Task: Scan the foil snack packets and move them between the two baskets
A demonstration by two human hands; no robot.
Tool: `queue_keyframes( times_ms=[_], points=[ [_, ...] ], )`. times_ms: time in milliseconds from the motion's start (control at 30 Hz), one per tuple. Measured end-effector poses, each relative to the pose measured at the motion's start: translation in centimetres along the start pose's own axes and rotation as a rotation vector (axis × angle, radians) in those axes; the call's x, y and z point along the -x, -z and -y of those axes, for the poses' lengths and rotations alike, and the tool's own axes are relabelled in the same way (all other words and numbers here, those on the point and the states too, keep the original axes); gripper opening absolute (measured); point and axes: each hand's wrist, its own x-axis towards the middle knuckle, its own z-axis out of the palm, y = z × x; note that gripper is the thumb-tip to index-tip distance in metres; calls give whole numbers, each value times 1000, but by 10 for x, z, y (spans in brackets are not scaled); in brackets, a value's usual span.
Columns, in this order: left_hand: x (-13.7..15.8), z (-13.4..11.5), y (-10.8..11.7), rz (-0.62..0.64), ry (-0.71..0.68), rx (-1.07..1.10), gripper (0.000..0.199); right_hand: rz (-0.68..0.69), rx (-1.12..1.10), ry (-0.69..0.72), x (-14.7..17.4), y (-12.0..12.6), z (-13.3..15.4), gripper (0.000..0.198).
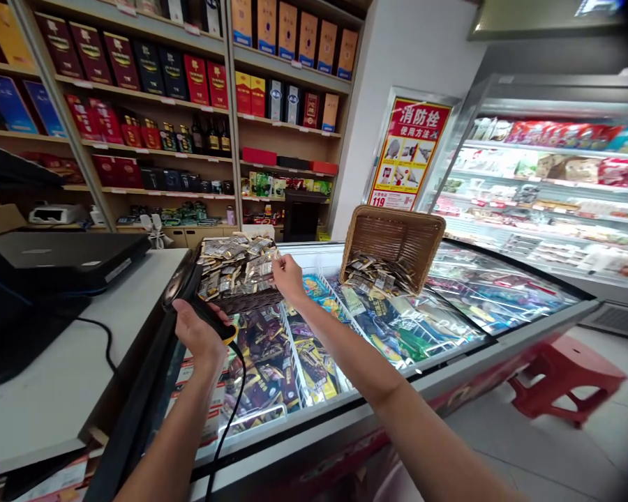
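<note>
My left hand (202,335) is wrapped round a black barcode scanner (181,284), its cord (239,397) hanging down over the freezer's front. Just ahead lies a dark woven basket (241,301) heaped with small clear-and-brown snack packets (230,261). At the heap's right side, my right hand (289,275) has its fingers closed on a snack packet (260,270), partly covered by the fingers. Whether that packet is lifted clear of the pile I cannot tell. Farther right, a tilted tan wicker basket (398,233) holds more packets (382,272) on the freezer's glass top.
Beneath both baskets is a glass-topped chest freezer (340,411) filled with wrapped ice creams. A white counter (36,348) with black equipment (73,254) stands left. Shelves of boxed bottles (149,66) line the back. On the floor at right is a red stool (570,376).
</note>
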Motion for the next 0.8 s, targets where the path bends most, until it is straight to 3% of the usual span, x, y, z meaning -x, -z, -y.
queue_keyframes(
  times_ms=[200, 333, 533, 800],
  points=[
    [19, 4, -7, 277, 82, -38, 79, -174, -206, -36, 30, 90, -15, 25],
    [36, 9, -10, 517, 183, -140, 71, -354, -241, -126, 35, 125, -39, 29],
    [47, 16, -8, 778, 318, -328, 70, -448, -303, -199, 29, 144, -55, 30],
    [48, 18, -4, 861, 279, -387, 65, -517, -348, -195, 27, 149, -56, 29]
  ],
)
